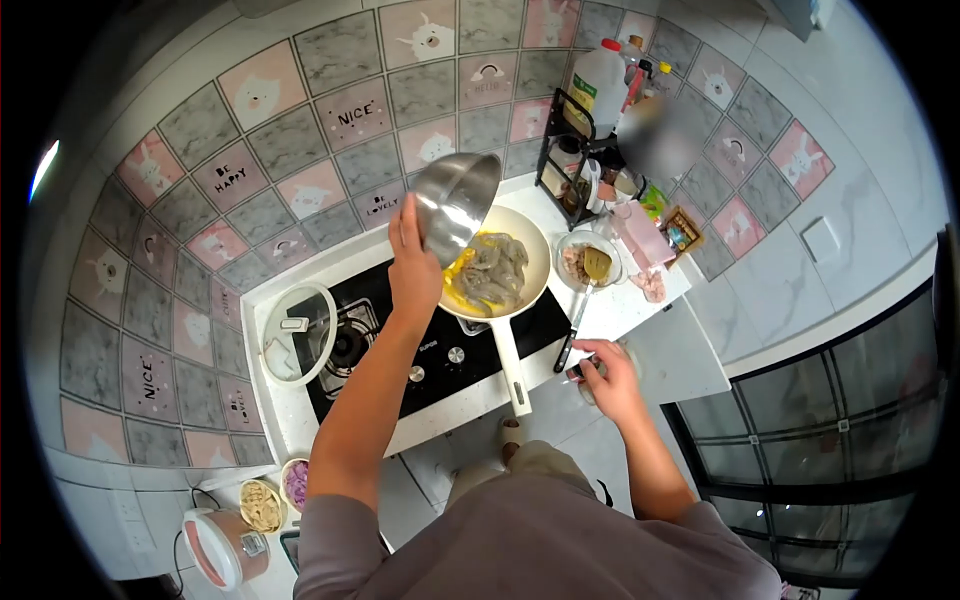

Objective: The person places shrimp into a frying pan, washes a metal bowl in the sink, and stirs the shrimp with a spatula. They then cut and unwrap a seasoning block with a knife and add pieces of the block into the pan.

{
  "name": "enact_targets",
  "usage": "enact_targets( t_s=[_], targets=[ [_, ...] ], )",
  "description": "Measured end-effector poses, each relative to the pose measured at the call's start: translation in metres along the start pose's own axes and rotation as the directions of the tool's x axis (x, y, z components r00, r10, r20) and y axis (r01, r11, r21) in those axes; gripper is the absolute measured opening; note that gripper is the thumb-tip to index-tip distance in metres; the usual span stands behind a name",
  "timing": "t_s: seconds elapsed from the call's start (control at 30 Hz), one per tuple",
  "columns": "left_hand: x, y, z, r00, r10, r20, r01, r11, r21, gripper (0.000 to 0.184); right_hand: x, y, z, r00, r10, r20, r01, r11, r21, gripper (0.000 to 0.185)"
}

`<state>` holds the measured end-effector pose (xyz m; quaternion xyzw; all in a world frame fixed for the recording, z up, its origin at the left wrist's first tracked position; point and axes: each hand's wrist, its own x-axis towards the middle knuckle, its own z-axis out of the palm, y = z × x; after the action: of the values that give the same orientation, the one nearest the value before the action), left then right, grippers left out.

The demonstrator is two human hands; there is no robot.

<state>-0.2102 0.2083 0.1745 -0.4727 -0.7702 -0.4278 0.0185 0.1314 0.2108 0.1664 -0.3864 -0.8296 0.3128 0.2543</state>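
Over the pan [537, 262], a tilted metal bowl [456, 198], its edge clamped in the left hand [411, 262].

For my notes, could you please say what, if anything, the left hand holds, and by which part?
The left hand holds the metal bowl by its edge on the picture's left.

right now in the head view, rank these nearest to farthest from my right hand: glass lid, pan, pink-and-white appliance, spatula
From your right hand:
1. spatula, its dark handle end close beside the fingertips
2. pan, to the left, handle toward you
3. glass lid, at the stove's left side
4. pink-and-white appliance, lower left corner
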Motion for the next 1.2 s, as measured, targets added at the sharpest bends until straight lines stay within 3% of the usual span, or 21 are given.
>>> enact_targets(
  t_s=[0.03, 0.07, 0.1, 0.13, 0.2, 0.27, 0.33, 0.4, 0.47, 0.6, 0.7, 0.8, 0.83, 0.9, 1.1, 1.2],
  targets=[
    [-0.002, -0.001, -0.005, 0.996, -0.071, -0.058, 0.060, 0.984, -0.170, 0.085, -0.013, 0.002, 0.005, 0.995, 0.104, 0.015, -0.105, 0.988, 0.116, 0.034],
    [-0.009, -0.002, -0.010, 0.982, -0.187, -0.008, 0.167, 0.897, -0.408, 0.083, -0.025, 0.004, 0.012, 0.979, 0.199, 0.045, -0.204, 0.953, 0.225, 0.033],
    [-0.017, 0.004, -0.021, 0.953, -0.299, 0.043, 0.261, 0.743, -0.616, 0.082, -0.033, 0.009, 0.022, 0.988, 0.151, 0.040, -0.155, 0.937, 0.313, 0.033],
    [-0.027, 0.008, -0.034, 0.950, -0.311, 0.034, 0.265, 0.743, -0.615, 0.082, -0.038, 0.003, 0.029, 0.988, 0.142, 0.052, -0.152, 0.938, 0.312, 0.033],
    [-0.053, 0.007, -0.061, 0.820, -0.481, 0.309, 0.509, 0.369, -0.777, 0.082, -0.046, -0.010, 0.045, 0.969, 0.202, 0.140, -0.245, 0.792, 0.559, 0.036],
    [-0.094, 0.003, -0.083, 0.789, -0.534, 0.304, 0.511, 0.296, -0.807, 0.078, -0.050, -0.024, 0.060, 0.971, 0.140, 0.194, -0.224, 0.817, 0.531, 0.036],
    [-0.144, 0.002, -0.104, 0.749, -0.590, 0.301, 0.508, 0.219, -0.833, 0.075, -0.047, -0.060, 0.068, 0.949, 0.177, 0.262, -0.303, 0.744, 0.595, 0.035],
    [-0.200, -0.002, -0.122, 0.702, -0.637, 0.319, 0.523, 0.157, -0.838, 0.074, -0.049, -0.068, 0.089, 0.942, 0.064, 0.330, -0.273, 0.719, 0.639, 0.041],
    [-0.256, 0.000, -0.140, 0.664, -0.667, 0.338, 0.509, 0.072, -0.858, 0.067, -0.059, -0.078, 0.113, 0.897, 0.033, 0.440, -0.352, 0.655, 0.669, 0.046],
    [-0.384, 0.015, -0.157, 0.407, -0.874, 0.266, 0.457, -0.058, -0.888, 0.065, -0.102, -0.087, 0.165, 0.636, 0.061, 0.769, -0.643, 0.593, 0.485, 0.055],
    [-0.466, 0.046, -0.172, 0.212, -0.969, 0.127, 0.325, -0.052, -0.944, 0.066, -0.148, -0.100, 0.195, 0.308, -0.042, 0.950, -0.743, 0.613, 0.268, 0.048],
    [-0.555, 0.073, -0.178, 0.044, -0.997, 0.068, 0.183, -0.059, -0.981, 0.067, -0.203, -0.108, 0.220, 0.053, -0.078, 0.996, -0.678, 0.729, 0.093, 0.053],
    [-0.583, 0.082, -0.177, -0.032, -0.999, -0.005, 0.112, 0.001, -0.994, 0.067, -0.223, -0.114, 0.225, 0.009, -0.086, 0.996, -0.662, 0.746, 0.071, 0.053],
    [-0.636, 0.098, -0.186, -0.154, -0.985, -0.072, 0.058, 0.064, -0.996, 0.066, -0.264, -0.132, 0.239, -0.160, -0.130, 0.978, -0.477, 0.878, 0.039, 0.052],
    [-0.791, 0.139, -0.231, -0.571, -0.761, -0.309, -0.147, 0.465, -0.873, 0.066, -0.363, -0.189, 0.304, -0.255, -0.304, 0.918, -0.230, 0.941, 0.248, 0.045],
    [-0.857, 0.146, -0.269, -0.663, -0.679, -0.315, -0.151, 0.533, -0.833, 0.068, -0.435, -0.244, 0.346, -0.278, -0.408, 0.870, -0.073, 0.912, 0.404, 0.040]
  ],
)
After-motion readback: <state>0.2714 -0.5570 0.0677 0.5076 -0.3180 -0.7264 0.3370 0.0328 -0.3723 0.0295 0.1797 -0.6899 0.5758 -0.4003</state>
